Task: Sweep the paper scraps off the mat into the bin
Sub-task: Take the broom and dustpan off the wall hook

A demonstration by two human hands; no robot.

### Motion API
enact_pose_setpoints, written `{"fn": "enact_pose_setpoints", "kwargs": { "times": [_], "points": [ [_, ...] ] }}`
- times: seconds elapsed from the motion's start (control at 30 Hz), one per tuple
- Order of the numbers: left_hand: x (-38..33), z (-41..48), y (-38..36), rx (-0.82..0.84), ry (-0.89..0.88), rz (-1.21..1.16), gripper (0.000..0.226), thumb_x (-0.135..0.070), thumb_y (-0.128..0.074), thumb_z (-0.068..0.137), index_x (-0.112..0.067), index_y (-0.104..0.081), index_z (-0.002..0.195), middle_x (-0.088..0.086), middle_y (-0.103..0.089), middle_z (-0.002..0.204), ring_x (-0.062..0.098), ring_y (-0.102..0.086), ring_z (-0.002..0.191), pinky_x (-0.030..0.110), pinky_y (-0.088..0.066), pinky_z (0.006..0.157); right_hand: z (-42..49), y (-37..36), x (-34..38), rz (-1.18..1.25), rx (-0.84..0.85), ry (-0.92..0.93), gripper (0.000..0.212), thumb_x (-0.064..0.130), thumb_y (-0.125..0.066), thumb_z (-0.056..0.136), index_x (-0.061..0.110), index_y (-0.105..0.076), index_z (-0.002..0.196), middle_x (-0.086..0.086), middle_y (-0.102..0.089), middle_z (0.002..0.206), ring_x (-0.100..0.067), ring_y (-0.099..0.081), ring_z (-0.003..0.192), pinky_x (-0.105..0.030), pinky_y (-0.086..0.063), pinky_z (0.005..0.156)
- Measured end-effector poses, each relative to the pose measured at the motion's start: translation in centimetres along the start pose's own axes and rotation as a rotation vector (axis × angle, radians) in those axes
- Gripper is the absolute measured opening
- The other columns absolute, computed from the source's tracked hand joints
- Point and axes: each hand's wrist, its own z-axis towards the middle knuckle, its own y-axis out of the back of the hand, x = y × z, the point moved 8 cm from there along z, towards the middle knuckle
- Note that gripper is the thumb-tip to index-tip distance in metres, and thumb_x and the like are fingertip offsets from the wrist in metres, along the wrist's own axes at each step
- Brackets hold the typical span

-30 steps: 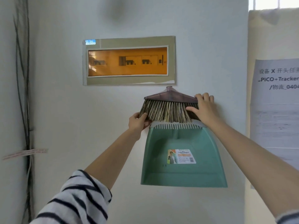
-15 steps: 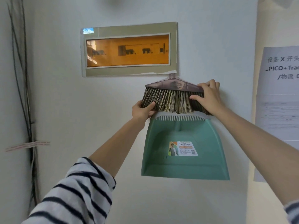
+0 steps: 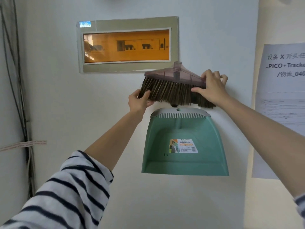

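Stripes of navy and white cover the left sleeve (image 3: 66, 192), nearest the camera. Beyond it, the left hand (image 3: 138, 103) grips the broom head (image 3: 171, 90) at the left end of its bristles, thumb in front. The right hand (image 3: 212, 86) clasps the right end, thumb across the bristles and fingers hooked over the clear plastic cap. Below both hands, just apart from the bristles, a green dustpan (image 3: 184, 146) hangs on the wall. Above the left hand sits an orange-windowed electrical panel (image 3: 127, 45); beside the right hand, a printed notice (image 3: 283, 96).
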Motion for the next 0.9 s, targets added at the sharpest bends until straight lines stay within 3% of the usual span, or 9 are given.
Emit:
{"fn": "enact_pose_setpoints", "kwargs": {
  "times": [0.07,0.17,0.23,0.37,0.47,0.57,0.73,0.8,0.9],
  "points": [
    [-0.8,0.0,-0.1,-0.003,-0.027,-0.003,0.019,-0.009,-0.06,0.096,-0.005,-0.06,0.114,0.022,-0.068,0.113,0.029,-0.074,0.077,0.028,-0.061,0.071,0.4,0.7,0.4,0.004,0.047,0.026,0.059,0.053,-0.073,0.08,0.01,-0.044,0.109,-0.004,-0.052,0.104,-0.028,-0.044,0.108,-0.04,-0.025,0.094],
    [-2.0,0.1,0.0,-0.005,-0.061,-0.046,0.024,-0.009,-0.059,0.096,0.0,-0.062,0.118,0.02,-0.07,0.11,0.029,-0.075,0.079,0.03,-0.061,0.075,0.7,2.1,1.4,0.047,0.17,0.071,0.052,0.046,-0.078,0.077,0.013,-0.043,0.098,-0.002,-0.058,0.084,-0.026,-0.052,0.081,-0.036,-0.036,0.07],
    [-2.8,-0.1,-0.3,0.008,-0.078,-0.053,0.023,-0.007,-0.057,0.097,0.0,-0.063,0.118,0.016,-0.071,0.106,0.026,-0.075,0.079,0.029,-0.061,0.075,0.8,3.2,2.5,0.072,0.222,0.112,0.042,0.033,-0.08,0.075,0.015,-0.045,0.088,0.001,-0.056,0.075,-0.026,-0.054,0.073,-0.033,-0.035,0.058],
    [-4.0,-0.6,-1.1,0.056,-0.075,-0.092,0.022,-0.008,-0.056,0.098,0.002,-0.064,0.115,0.019,-0.072,0.103,0.026,-0.075,0.077,0.032,-0.061,0.078,0.7,5.3,4.4,0.124,0.227,0.191,0.024,0.017,-0.075,0.077,0.012,-0.057,0.092,-0.006,-0.063,0.079,-0.027,-0.059,0.074,-0.033,-0.043,0.063],
    [-4.5,-0.9,-1.2,0.072,-0.028,-0.113,0.021,-0.009,-0.055,0.098,0.002,-0.063,0.114,0.019,-0.071,0.099,0.023,-0.074,0.074,0.029,-0.061,0.074,0.1,5.9,5.1,0.131,0.308,0.175,0.018,0.015,-0.075,0.078,0.006,-0.06,0.082,-0.006,-0.059,0.07,-0.023,-0.053,0.064,-0.029,-0.035,0.057],
    [-4.6,-1.2,-1.3,0.091,0.027,-0.118,0.015,-0.008,-0.054,0.098,0.0,-0.063,0.107,0.019,-0.07,0.096,0.02,-0.073,0.066,0.028,-0.061,0.07,-0.4,6.1,5.1,0.177,0.415,0.117,0.03,0.018,-0.079,0.075,0.01,-0.051,0.071,-0.005,-0.047,0.065,-0.023,-0.045,0.061,-0.031,-0.031,0.057],
    [-4.4,-1.9,-0.7,0.075,0.089,-0.146,0.019,-0.007,-0.053,0.099,0.0,-0.064,0.113,0.016,-0.07,0.102,0.023,-0.074,0.074,0.029,-0.061,0.07,-2.1,6.7,6.2,0.265,0.568,0.039,0.062,0.047,-0.088,0.065,0.0,-0.061,0.095,-0.01,-0.051,0.079,-0.023,-0.048,0.07,-0.032,-0.033,0.06],
    [-4.3,-2.2,-0.4,0.073,0.104,-0.15,0.019,-0.007,-0.053,0.099,-0.001,-0.064,0.114,0.017,-0.07,0.105,0.023,-0.074,0.076,0.029,-0.061,0.071,-2.6,7.1,6.7,0.311,0.518,0.026,0.07,0.062,-0.079,0.062,0.003,-0.067,0.098,-0.01,-0.054,0.082,-0.023,-0.05,0.074,-0.032,-0.033,0.064],
    [-4.2,-2.9,-0.1,0.093,0.11,-0.118,0.019,-0.007,-0.053,0.099,-0.001,-0.063,0.114,0.02,-0.069,0.111,0.024,-0.073,0.077,0.028,-0.061,0.069,-3.4,7.6,6.8,0.329,0.382,0.007,0.077,0.065,-0.071,0.072,-0.01,-0.063,0.09,-0.009,-0.045,0.073,-0.02,-0.043,0.066,-0.032,-0.026,0.059]
  ]
}}
